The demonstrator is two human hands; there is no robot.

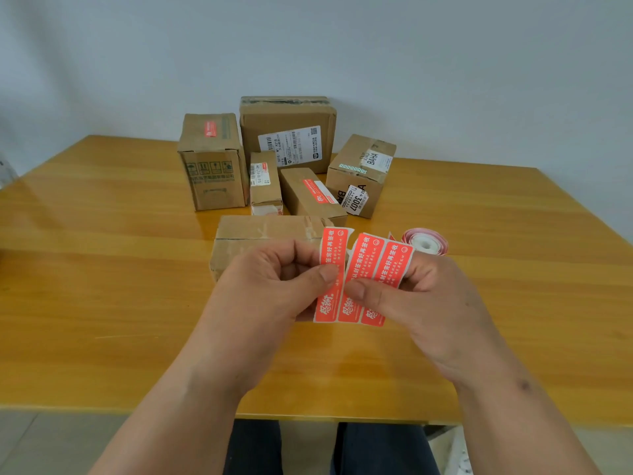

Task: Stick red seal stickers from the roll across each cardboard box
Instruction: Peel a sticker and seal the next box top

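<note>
Sticker strip (356, 279): red, white Chinese print too small to read with certainty; held above the bench (102, 269), being torn at a perforation. Left hand (274, 286) pinches the leftmost sticker; right hand (421, 303) pinches the remainder.

Roll (426, 242): on the bench behind the right hand.

Sealed, as judged by a red sticker on top: tall box (210, 162), slim box (265, 183), long box (310, 195).

Apparently unsealed: big box (287, 132) (white shipping label), right box (363, 173) ("BAHA", "3007"), near box (260, 241).

the hands hide the near box's (260, 234) front; the sticker roll (426, 242) is half hidden.
</note>
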